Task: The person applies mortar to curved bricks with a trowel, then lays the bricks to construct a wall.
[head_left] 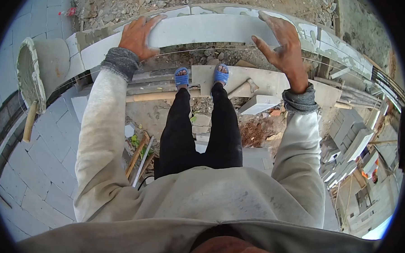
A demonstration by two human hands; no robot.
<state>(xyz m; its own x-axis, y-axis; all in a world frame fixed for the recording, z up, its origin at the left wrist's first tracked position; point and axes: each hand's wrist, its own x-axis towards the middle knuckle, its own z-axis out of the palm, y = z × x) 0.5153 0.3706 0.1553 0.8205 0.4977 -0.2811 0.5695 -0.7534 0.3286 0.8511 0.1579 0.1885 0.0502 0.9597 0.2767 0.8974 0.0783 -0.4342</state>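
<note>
A long pale block (206, 31) lies along the top of the low wall (337, 44), with grey mortar smeared on the wall behind it and to its right. My left hand (141, 37) rests over the left part of the block, thumb and fingers apart around its edges. Toward the block's right end, my right hand (282, 51) is spread, fingertips at the far edge and the thumb on the near side. A thin string runs along the near side of the wall. Left of my left hand stands a bucket (53, 65) with mortar on its rim and a wooden handle (30, 121) sticking out.
My feet in blue sandals stand on a plank (267, 82) below the wall. On it lies a hatchet-like tool (249, 86) beside a loose block (259, 104). Stacked blocks (349, 133) are at right. Rubble (126, 5) lies beyond the wall, and block walling (47, 165) rises at left.
</note>
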